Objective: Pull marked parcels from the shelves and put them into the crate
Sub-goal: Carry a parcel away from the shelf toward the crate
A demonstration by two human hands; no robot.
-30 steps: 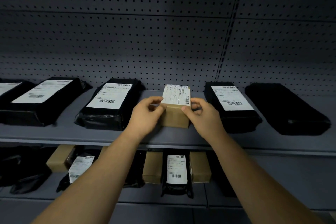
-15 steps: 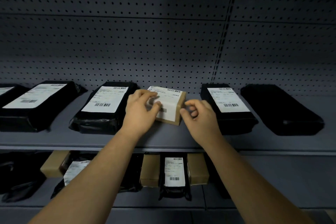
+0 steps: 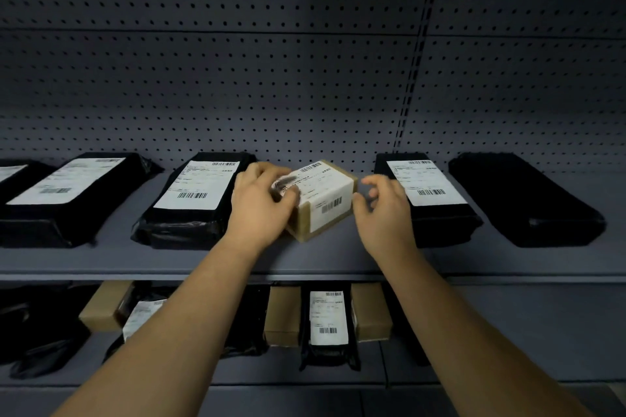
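While the upper shelf holds a row of black parcels, the labelled cardboard box is tilted between two of them, its left end gripped by your left hand; your right hand hovers just beside it, fingers loosely curled, holding nothing.

Upper shelf: we see a grey board in front of a pegboard wall.
On it, left to right: we count three labelled black bags, a tilted labelled brown box, another labelled bag, and a plain black bag.
Lower shelf: we find brown boxes flanking a labelled black pouch, with dark bags at the left.
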